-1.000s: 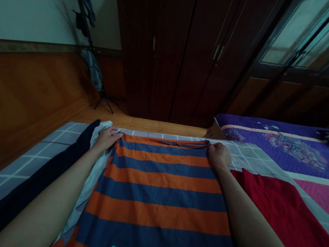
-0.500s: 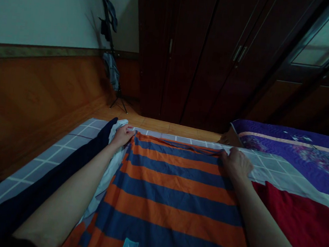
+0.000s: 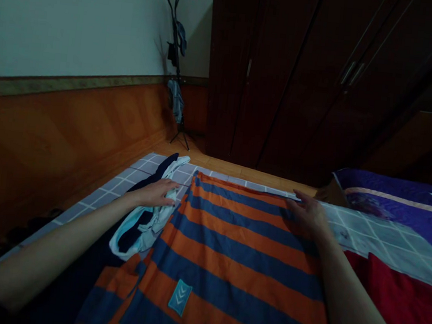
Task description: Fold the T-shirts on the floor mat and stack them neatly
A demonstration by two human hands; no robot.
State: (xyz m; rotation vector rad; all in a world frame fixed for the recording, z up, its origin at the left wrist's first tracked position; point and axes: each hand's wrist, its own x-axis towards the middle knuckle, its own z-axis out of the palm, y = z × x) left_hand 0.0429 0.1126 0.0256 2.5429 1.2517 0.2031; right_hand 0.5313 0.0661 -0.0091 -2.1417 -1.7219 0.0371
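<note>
Our orange-and-blue striped cloth (image 3: 238, 250) lies spread on the grey-checked bedsheet (image 3: 380, 236) in the middle of our view, its stripes running slantwise, with a small teal chevron patch (image 3: 180, 297) towards 6 o'clock. Our right hand (image 3: 310, 217) rests on its far corner at about 1 o'clock, the fingers (image 3: 299, 200) slightly apart and lying flat, clamped on nothing that we can make out; the hand's weight appears to keep that corner down. Our left hand (image 3: 155, 193) lies at about 11 o'clock, just beyond the cloth's edge, its fingers (image 3: 170, 189) loosely together on a crumpled white-and-blue garment (image 3: 152, 224), pinning it against the bed rather than gripping it. Dark navy fabric (image 3: 71, 275) runs beneath our left forearm towards 8 o'clock. A red cloth (image 3: 390, 296) lies at 4 o'clock, and a purple quilted bedspread (image 3: 397, 187) at 2 o'clock. Farther out, a dark wooden wardrobe (image 3: 284, 87) stands at 12 o'clock and a coat stand (image 3: 176, 61) hung with clothes at 11 o'clock, both beyond the wooden floor (image 3: 238, 168).
</note>
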